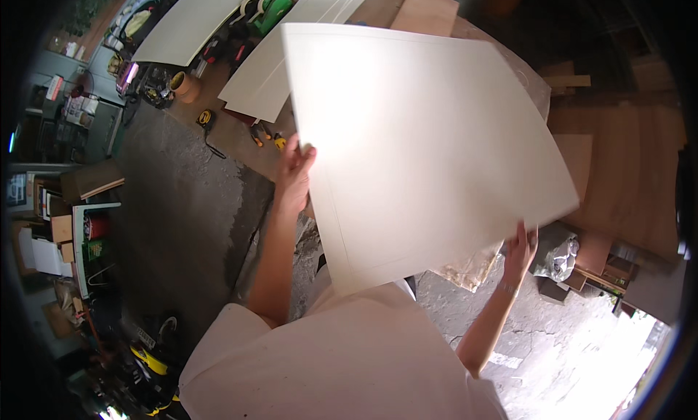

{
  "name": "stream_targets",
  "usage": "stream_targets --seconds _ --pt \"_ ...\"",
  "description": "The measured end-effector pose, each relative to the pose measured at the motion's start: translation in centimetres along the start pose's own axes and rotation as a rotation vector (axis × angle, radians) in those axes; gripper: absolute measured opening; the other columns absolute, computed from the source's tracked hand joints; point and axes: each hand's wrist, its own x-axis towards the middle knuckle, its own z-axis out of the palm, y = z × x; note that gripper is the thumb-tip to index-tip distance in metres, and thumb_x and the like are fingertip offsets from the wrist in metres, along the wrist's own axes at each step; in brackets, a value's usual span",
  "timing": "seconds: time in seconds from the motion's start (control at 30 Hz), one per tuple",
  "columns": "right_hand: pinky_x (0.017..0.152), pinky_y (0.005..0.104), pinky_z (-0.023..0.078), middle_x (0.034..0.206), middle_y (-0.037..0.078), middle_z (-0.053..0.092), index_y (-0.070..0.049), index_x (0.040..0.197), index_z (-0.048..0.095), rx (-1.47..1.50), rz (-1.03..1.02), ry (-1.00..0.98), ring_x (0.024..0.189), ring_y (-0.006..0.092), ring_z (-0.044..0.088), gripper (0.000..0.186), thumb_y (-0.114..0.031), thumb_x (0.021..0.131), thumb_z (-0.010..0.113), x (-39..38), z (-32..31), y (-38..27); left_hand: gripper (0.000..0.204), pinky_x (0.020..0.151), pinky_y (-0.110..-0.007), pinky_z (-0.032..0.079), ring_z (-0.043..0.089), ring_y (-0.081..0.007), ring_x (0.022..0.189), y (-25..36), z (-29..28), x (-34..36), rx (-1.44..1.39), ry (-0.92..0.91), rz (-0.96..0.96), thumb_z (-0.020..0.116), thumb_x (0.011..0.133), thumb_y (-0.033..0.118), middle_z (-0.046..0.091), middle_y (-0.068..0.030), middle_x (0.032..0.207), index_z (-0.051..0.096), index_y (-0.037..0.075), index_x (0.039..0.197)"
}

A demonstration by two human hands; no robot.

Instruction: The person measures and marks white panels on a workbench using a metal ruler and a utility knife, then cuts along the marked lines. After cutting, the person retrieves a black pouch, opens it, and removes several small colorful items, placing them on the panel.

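Observation:
A large white board is held up in front of me, tilted, with a thin line running along its left and lower margins. My left hand is closed on its left edge, with the thumb on the near face. At the lower right edge, my right hand holds the board with the fingers pointing up; the fingertips are slightly blurred and partly hidden. Behind the board lies a worktable, much of it covered from view.
White sheets lie on the table with a green tape dispenser, a tape measure, pliers and a clay pot. Wood panels stand at right near a plastic bag. Shelves and boxes line the left.

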Motion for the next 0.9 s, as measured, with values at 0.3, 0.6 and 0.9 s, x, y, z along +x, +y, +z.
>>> stream_targets --seconds 0.3,0.6,0.9 --pt "0.044 0.0212 0.03 0.077 -0.001 0.067 -0.011 0.1 0.065 -0.179 0.46 0.324 0.044 0.0023 0.033 0.015 -0.023 0.097 0.073 -17.2 1.9 9.0 0.05 0.083 -0.028 0.046 0.052 -0.008 0.088 -10.9 -2.1 17.7 0.303 -0.229 -0.154 0.066 0.099 0.014 0.061 0.001 0.098 0.049 0.0 0.144" --pt "0.045 0.0228 0.034 0.103 0.011 0.076 -0.008 0.106 0.066 -0.252 0.701 0.322 0.041 0.0035 0.033 0.028 -0.033 0.096 0.073 -19.5 2.4 12.5 0.043 0.089 -0.039 0.055 0.069 -0.0327 0.104 -16.6 -2.5 19.6 0.664 -0.191 -0.087 0.067 0.096 0.011 0.07 -0.0218 0.116 0.058 -0.002 0.135" --pt "0.083 0.0452 0.052 0.101 0.023 0.068 -0.002 0.119 0.059 -1.287 0.153 -0.157 0.091 0.0356 0.067 0.029 -0.021 0.099 0.053 -13.3 11.2 8.2 0.039 0.095 -0.043 0.05 0.062 -0.034 0.108 -12.1 -3.4 14.3 0.858 0.066 0.567 0.069 0.095 0.016 0.065 -0.0148 0.116 0.059 0.003 0.131"
